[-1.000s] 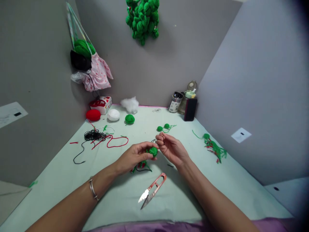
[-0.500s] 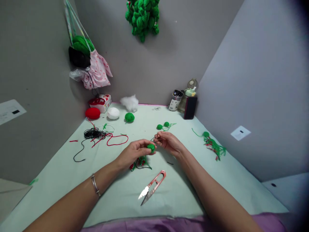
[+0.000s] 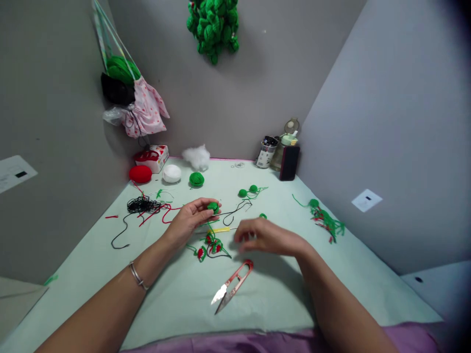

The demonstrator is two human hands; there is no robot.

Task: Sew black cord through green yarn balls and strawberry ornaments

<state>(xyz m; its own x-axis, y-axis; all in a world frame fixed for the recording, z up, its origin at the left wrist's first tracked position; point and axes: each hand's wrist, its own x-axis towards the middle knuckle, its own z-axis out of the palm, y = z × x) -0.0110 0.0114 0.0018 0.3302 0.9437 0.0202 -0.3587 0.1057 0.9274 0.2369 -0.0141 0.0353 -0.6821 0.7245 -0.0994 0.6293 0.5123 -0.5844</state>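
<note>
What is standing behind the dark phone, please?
A bottle with its lid raised shows above and left of the phone; its lower right part, and anything else behind the phone, is covered.

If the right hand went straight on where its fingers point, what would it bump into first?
Probably the yellow-handled tool just left of the right hand, though depth is unclear and the hand might pass above.

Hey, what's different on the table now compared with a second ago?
Your left hand has moved left and farther from you, still holding the green ball. Your right hand has come back toward you and apparently let go of the black strand, now lying loose. The yellow-handled tool has come into view. The thread snips and red yarn ball stayed put.
</note>
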